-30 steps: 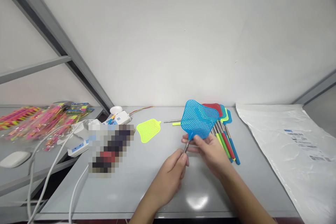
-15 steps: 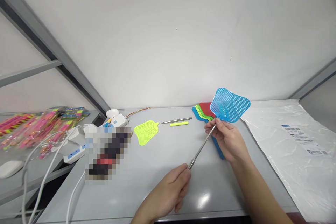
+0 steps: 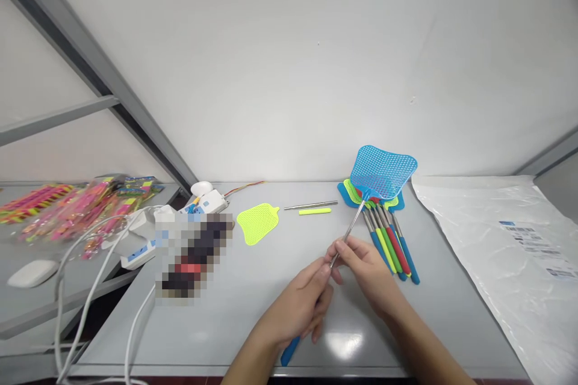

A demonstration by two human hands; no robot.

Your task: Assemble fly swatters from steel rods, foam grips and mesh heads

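A blue fly swatter (image 3: pixel 383 171) with a perforated head and a thin metal rod is in both hands, head up and away from me. My left hand (image 3: pixel 301 301) is closed round its lower part; the end of a blue grip shows below that hand. My right hand (image 3: pixel 361 264) pinches the metal rod just above the left. Behind the swatter's head lies a fanned pile of fly swatters (image 3: pixel 391 240) with blue, yellow, green and red grips. Left of it rest a loose yellow swatter head (image 3: pixel 258 222), a metal rod (image 3: pixel 311 205) and a yellow grip tube (image 3: pixel 315 211).
A white plastic package (image 3: pixel 478 222) with a label covers the right side of the table (image 3: pixel 217 337). On the left are a power strip (image 3: pixel 138 254) with white cables, a pixelated dark object (image 3: pixel 196 258), and bagged colourful items (image 3: pixel 85 210) on a neighbouring surface.
My right hand has slid down the rod from just below the swatter's head to beside my left hand. The swatter has shifted slightly left, and the pile's grips have come into sight.
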